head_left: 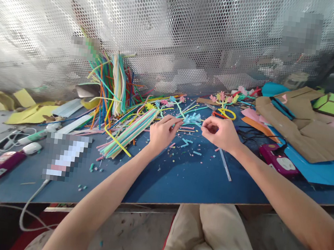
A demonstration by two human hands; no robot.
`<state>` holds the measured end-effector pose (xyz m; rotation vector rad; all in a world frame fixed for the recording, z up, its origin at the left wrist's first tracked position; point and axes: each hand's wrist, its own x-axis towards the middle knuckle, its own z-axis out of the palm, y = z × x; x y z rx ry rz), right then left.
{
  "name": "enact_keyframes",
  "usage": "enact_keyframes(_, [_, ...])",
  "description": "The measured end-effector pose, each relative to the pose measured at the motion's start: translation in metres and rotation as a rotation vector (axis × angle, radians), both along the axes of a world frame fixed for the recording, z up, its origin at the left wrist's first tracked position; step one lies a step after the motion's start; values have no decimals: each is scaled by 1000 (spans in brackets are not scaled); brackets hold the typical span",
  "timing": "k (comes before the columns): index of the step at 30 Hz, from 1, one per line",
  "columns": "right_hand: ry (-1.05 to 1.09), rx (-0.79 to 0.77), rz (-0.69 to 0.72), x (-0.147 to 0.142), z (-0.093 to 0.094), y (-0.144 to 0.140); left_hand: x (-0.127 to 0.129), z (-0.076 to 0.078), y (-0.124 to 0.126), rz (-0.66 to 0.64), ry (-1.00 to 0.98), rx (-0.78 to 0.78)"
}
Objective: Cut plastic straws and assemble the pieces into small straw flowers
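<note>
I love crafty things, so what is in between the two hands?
In the head view, a light blue frilly piece shows between the left hand and the right hand. I can't tell whether either hand touches it.

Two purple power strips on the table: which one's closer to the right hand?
The right-side strip, with a black plug in it. The other strip lies at far left, well beyond the left hand.
</note>
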<state>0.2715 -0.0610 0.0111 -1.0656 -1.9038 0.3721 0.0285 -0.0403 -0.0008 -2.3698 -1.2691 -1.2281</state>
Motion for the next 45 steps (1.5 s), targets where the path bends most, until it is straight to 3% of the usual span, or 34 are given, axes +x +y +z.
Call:
enact_keyframes(25, [-1, -4, -1, 1, 1, 1, 1, 3, -2, 11, 23, -37])
enact_keyframes(33, [101, 77, 62, -2, 4, -8, 0, 4, -3, -8, 16, -4])
enact_keyframes(45, [104, 18, 171, -6, 3, -12, 0, 4, -3, 32, -23, 18])
